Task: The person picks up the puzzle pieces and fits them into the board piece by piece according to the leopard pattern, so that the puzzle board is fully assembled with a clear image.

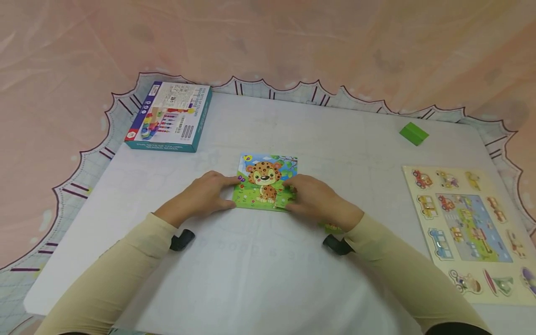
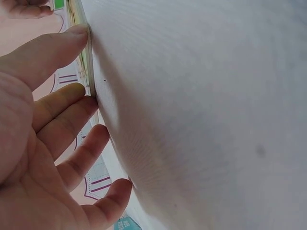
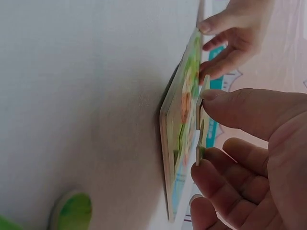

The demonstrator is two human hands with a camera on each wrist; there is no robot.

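A small jigsaw board (image 1: 256, 201) with a leopard cub picture lies flat in the middle of the table. My left hand (image 1: 205, 194) touches its left edge with thumb and fingertips; in the left wrist view the fingers (image 2: 76, 153) are spread and only slightly bent. Over the lower right of the board, my right hand (image 1: 316, 197) pinches a thin jigsaw piece (image 3: 200, 112) between thumb and fingers. The right wrist view shows that piece tilted, just above the board's surface. Another green piece (image 1: 331, 228) lies on the table, partly hidden under the right wrist.
A teal-edged box (image 1: 171, 118) of beads lies at the back left. At the back right sits a green block (image 1: 414, 134). A larger vehicle puzzle board (image 1: 425, 174) lies along the right side. Scalloped cloth edging (image 1: 293, 89) borders the white table.
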